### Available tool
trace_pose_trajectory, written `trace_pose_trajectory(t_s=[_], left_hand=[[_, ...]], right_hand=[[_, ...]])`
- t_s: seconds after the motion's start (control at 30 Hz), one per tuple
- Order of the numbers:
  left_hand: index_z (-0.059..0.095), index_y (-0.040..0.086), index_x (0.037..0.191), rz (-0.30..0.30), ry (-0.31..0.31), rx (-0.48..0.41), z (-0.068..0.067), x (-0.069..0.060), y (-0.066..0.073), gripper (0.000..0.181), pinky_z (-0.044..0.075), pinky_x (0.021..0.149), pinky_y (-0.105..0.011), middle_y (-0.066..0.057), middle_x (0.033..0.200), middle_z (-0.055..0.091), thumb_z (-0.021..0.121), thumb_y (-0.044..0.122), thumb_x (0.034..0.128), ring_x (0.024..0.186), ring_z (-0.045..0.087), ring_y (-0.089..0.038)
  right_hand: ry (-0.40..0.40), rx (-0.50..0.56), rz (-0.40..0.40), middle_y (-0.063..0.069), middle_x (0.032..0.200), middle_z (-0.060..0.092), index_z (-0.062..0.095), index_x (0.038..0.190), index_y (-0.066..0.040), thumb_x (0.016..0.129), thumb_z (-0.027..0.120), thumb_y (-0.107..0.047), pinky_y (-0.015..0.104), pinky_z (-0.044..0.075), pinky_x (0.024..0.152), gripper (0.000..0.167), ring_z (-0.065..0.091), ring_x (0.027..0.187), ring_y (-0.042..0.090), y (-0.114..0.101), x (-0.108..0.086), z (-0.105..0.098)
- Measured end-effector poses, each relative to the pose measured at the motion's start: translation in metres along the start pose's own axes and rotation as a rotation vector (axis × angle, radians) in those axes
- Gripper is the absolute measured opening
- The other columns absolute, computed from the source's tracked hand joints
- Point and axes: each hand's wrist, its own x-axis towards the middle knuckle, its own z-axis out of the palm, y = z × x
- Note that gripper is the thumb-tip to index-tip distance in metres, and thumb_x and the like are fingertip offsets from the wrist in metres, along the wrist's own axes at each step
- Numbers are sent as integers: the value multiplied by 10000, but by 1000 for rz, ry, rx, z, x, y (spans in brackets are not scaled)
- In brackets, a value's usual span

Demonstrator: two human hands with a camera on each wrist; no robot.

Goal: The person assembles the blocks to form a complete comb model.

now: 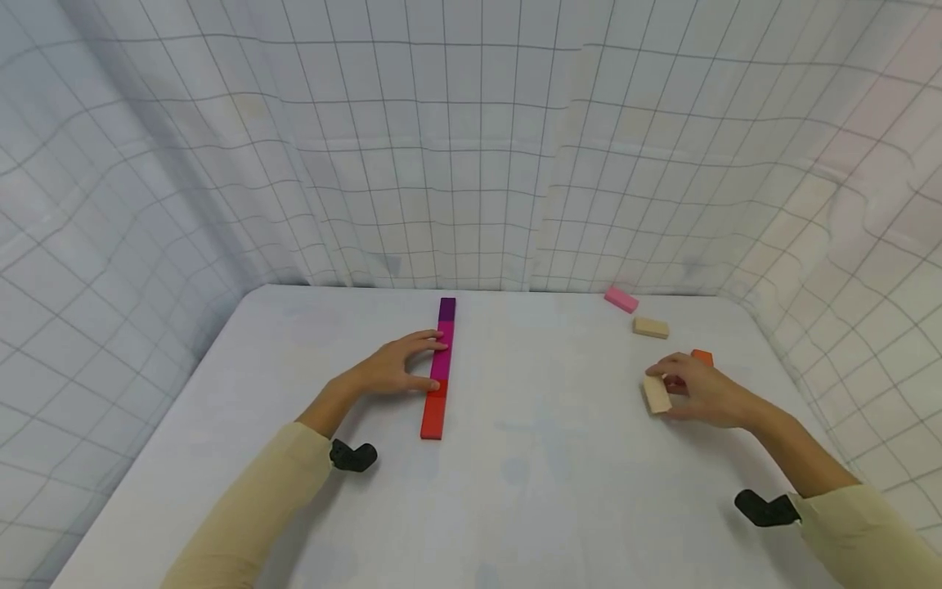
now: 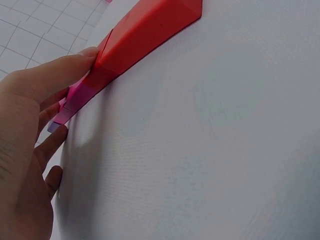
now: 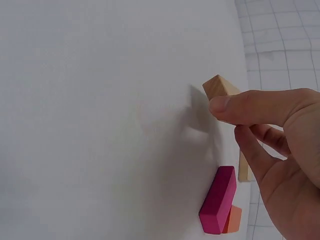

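A straight row of coloured blocks [image 1: 437,415] lies on the white table, running from dark purple at the far end through magenta to red at the near end. My left hand [image 1: 393,366] rests against this row, its thumb on a red block [image 2: 145,32] and its fingers spread along the magenta part. Over on the right, my right hand [image 1: 710,395] pinches a plain wooden block [image 1: 657,395] between thumb and fingers, tilted; the right wrist view shows its shadow beside it. Below that hand lie a magenta block [image 3: 218,200] and an orange block [image 3: 234,219].
Behind the right hand lie a pink block [image 1: 621,299] and another plain wooden block [image 1: 651,328]. White grid-patterned curtains [image 1: 471,164] surround the white table [image 1: 545,491] at the back and sides. A black device [image 1: 353,456] sits at each wrist.
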Motion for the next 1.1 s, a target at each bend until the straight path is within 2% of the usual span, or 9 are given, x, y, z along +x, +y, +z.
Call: trace_pose_trajectory(t_s=[0.13,0.37,0.7,1.0,1.1], left_hand=[[533,99,1509,6,-1,-5,-1,0,2,717,271,1162,-652,-125,1633,356,752,405,898,1502,286,-374],[537,96,1506,6,3,-5,0,0,3,718,261,1166,-652,-124,1633,358,747,409,895,1504,282,-373],[537,86,1505,-12,1,-5,-1,-4,3,714,275,1156,-660,-139,1632,355,738,403,899,1499,286,-384],[537,92,1509,-10,5,-12,-1,-3,4,716,270,1161,-656,-124,1638,353,739,407,899,1504,282,-374],[541,92,1508,-9,7,-12,0,-2,3,711,270,1163,-650,-120,1638,354,742,401,900,1505,282,-370]], right_hand=[[-20,70,31,221,1312,547,581,1332,135,844,831,-8,443,537,971,567,598,1144,354,-10,6,6],[-19,39,47,189,1320,553,596,1352,101,846,842,-22,429,554,948,576,610,1142,338,-18,20,17],[-40,64,7,162,1315,554,589,1379,62,844,856,-52,423,567,932,609,623,1161,349,-39,41,37],[-40,82,-99,144,1296,559,593,1360,79,845,860,-49,399,563,942,594,620,1145,316,-56,56,54],[-36,84,-96,138,1294,560,597,1362,73,835,870,-51,393,563,942,606,627,1141,309,-64,62,59]])
